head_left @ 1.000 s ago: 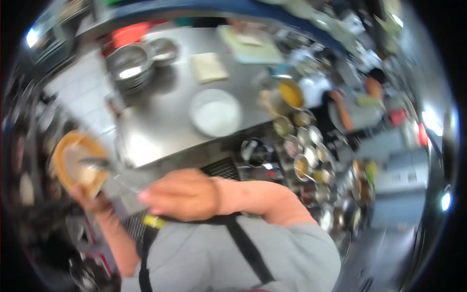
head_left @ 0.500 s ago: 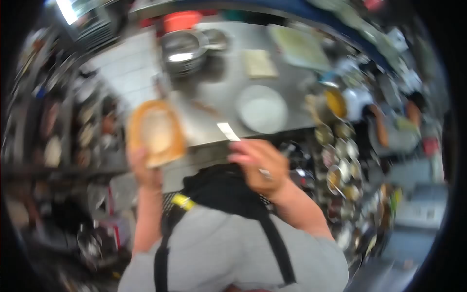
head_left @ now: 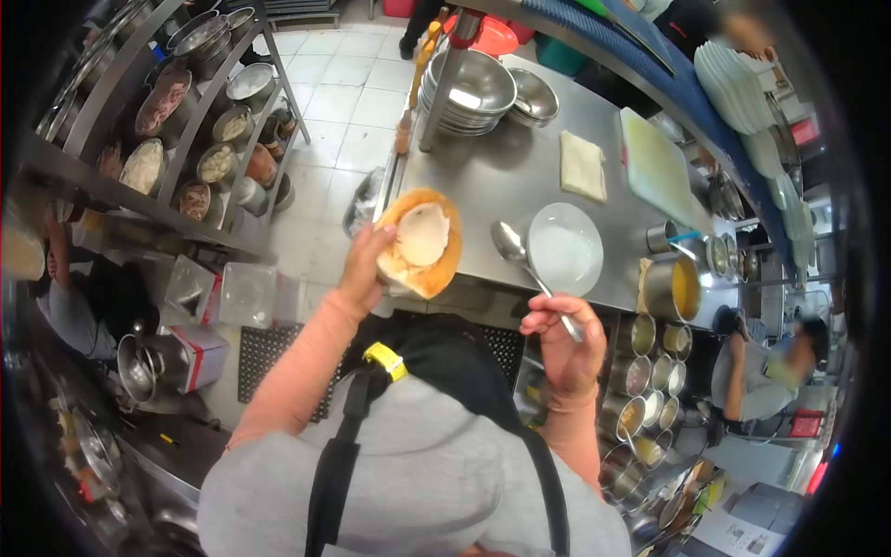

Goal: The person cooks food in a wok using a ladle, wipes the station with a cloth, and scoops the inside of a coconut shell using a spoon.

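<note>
My left hand (head_left: 365, 269) holds up what looks like a hollowed bread bowl (head_left: 447, 258), golden-brown around the rim with a pale round hollow. The fingers grip its left side, and it is over the near left corner of the steel table. In my right hand (head_left: 568, 343) is a metal spoon (head_left: 508, 241), its handle pinched between thumb and fingers and its head pointing away to the upper left. Right beside the spoon stands a white bowl (head_left: 565, 249) on the table. Whether the spoon's head touches the table or the bowl, I cannot tell.
Stacked steel bowls (head_left: 471, 88), a folded cloth (head_left: 582, 167) and a cutting board (head_left: 653, 167) are on the steel table (head_left: 445, 172). Several small food pots (head_left: 665, 373) and a pot of yellow liquid (head_left: 685, 288) stand right. A shelf rack (head_left: 176, 176) is left. Other people work at both sides.
My view has turned and become sharper. A metal spoon now shows in my right hand, where earlier a blurred white strip stuck out. The bread bowl stays in my left hand.
</note>
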The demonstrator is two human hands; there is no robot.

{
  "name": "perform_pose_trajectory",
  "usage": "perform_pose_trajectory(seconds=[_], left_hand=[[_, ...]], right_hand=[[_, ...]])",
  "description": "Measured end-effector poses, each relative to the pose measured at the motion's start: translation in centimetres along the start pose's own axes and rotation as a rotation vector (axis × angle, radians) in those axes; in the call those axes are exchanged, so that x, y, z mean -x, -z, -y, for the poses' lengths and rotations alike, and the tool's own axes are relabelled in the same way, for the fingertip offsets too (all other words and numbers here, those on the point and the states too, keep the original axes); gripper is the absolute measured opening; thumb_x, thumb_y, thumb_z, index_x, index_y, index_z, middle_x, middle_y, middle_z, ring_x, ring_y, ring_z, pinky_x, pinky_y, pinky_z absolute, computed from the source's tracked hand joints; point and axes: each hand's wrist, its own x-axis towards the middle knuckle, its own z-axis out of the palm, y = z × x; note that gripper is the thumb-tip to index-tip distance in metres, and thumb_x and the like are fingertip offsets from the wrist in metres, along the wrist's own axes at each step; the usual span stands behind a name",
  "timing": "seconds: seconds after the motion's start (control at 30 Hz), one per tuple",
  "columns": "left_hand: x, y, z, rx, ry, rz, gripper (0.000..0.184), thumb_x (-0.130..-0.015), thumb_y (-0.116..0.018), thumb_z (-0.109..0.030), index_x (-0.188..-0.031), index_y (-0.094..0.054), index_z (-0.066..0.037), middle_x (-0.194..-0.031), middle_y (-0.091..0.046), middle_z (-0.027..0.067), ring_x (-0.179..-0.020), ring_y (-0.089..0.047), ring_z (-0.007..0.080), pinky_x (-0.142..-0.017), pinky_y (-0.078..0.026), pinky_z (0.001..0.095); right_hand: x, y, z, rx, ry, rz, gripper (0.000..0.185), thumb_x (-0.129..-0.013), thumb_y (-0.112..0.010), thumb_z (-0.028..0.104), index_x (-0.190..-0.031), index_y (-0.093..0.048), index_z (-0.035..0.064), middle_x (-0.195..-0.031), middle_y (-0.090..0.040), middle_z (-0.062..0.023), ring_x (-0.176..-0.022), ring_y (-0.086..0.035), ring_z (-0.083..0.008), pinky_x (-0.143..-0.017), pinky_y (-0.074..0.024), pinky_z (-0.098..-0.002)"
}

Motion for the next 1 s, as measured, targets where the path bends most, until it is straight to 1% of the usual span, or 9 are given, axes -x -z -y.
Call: perform_pose_trajectory(seconds=[0.13,0.17,0.27,0.3,0.4,0.53,0.67,0.9,1.0], left_hand=[[-1.0,1.6,2.1,-0.031,-0.001,-0.031,0.043,-0.095,-0.063,-0.025,-0.129,-0.053,0.000,-0.116,-0.063,0.0096,-0.104,-0.063,0.0159,-0.088,-0.053,0.0309],[-1.1,2.1,2.6,-0.071,-0.024,-0.040,0.043,-0.095,-0.064,-0.025,-0.128,-0.054,0.001,-0.116,-0.064,0.0096,-0.104,-0.063,0.0161,-0.087,-0.053,0.0308],[-1.4,1.8,2.9,-0.175,0.000,-0.126,0.044,-0.094,-0.065,-0.026,-0.127,-0.056,0.002,-0.113,-0.065,0.0095,-0.101,-0.064,0.0163,-0.085,-0.053,0.0306],[-1.5,1.8,2.9,-0.201,0.008,-0.121,0.044,-0.094,-0.065,-0.026,-0.126,-0.056,0.002,-0.112,-0.066,0.0095,-0.100,-0.064,0.0164,-0.084,-0.053,0.0307],[-2.2,1.9,2.8,-0.273,0.036,-0.072,0.047,-0.093,-0.066,-0.028,-0.126,-0.054,0.003,-0.112,-0.064,0.0100,-0.099,-0.064,0.0168,-0.085,-0.053,0.0309],[-3.4,2.9,2.7,-0.323,0.076,0.047,0.054,-0.092,-0.067,-0.032,-0.130,-0.049,0.002,-0.115,-0.061,0.0102,-0.101,-0.063,0.0168,-0.087,-0.053,0.0309],[-3.0,1.8,2.2,-0.356,0.058,-0.037,0.054,-0.091,-0.068,-0.034,-0.129,-0.051,0.001,-0.111,-0.061,0.0090,-0.100,-0.062,0.0162,-0.085,-0.052,0.0305],[-3.9,2.3,2.3,-0.386,0.105,-0.033,0.051,-0.090,-0.067,-0.033,-0.127,-0.052,-0.001,-0.109,-0.061,0.0076,-0.100,-0.061,0.0156,-0.083,-0.053,0.0305],[-4.0,2.8,2.4,-0.395,0.107,-0.017,0.049,-0.090,-0.067,-0.031,-0.126,-0.054,-0.001,-0.107,-0.061,0.0068,-0.099,-0.061,0.0149,-0.083,-0.052,0.0306]], right_hand=[[-0.3,1.5,-0.9,0.232,-0.175,-0.065,0.034,-0.096,-0.059,0.014,-0.118,-0.061,-0.0117,-0.113,-0.065,-0.0226,-0.090,-0.070,-0.0261,-0.080,-0.0588,-0.0374],[-0.6,1.4,-0.9,0.296,-0.260,-0.094,0.039,-0.093,-0.056,0.004,-0.128,-0.056,-0.0108,-0.108,-0.065,-0.0210,-0.080,-0.068,-0.0213,-0.070,-0.0576,-0.0303],[-1.7,0.4,-1.3,0.158,-0.321,-0.150,0.046,-0.090,-0.052,-0.002,-0.135,-0.051,-0.0093,-0.097,-0.065,-0.0170,-0.064,-0.061,-0.0155,-0.054,-0.0511,-0.0240],[-2.2,0.9,-1.6,0.062,-0.398,-0.182,0.053,-0.086,-0.047,-0.006,-0.139,-0.048,-0.0063,-0.087,-0.061,-0.0124,-0.054,-0.049,-0.0106,-0.044,-0.0401,-0.0208],[-3.2,2.2,-3.6,-0.072,-0.514,-0.135,0.050,-0.091,-0.050,-0.002,-0.140,-0.049,-0.0029,-0.084,-0.060,-0.0095,-0.051,-0.045,-0.0085,-0.040,-0.0336,-0.0188],[-3.7,0.6,-5.5,0.521,-0.351,-0.109,0.033,-0.100,-0.053,0.014,-0.130,-0.060,-0.0001,-0.079,-0.060,-0.0049,-0.059,-0.051,-0.0087,-0.052,-0.0430,-0.0234],[-4.5,0.7,-7.5,1.675,0.205,0.309,0.029,-0.092,-0.059,0.012,-0.120,-0.069,0.0092,-0.081,-0.065,-0.0086,-0.070,-0.065,-0.0301,-0.064,-0.0517,-0.0434],[-7.0,-0.6,-9.9,1.932,0.126,0.519,0.048,-0.084,-0.062,0.011,-0.132,-0.060,0.0160,-0.086,-0.064,-0.0092,-0.069,-0.065,-0.0323,-0.058,-0.0525,-0.0443],[-7.7,-0.4,-10.2,1.968,0.202,0.592,0.044,-0.086,-0.059,0.012,-0.130,-0.057,0.0083,-0.080,-0.065,-0.0112,-0.065,-0.067,-0.0293,-0.057,-0.0522,-0.0431]])
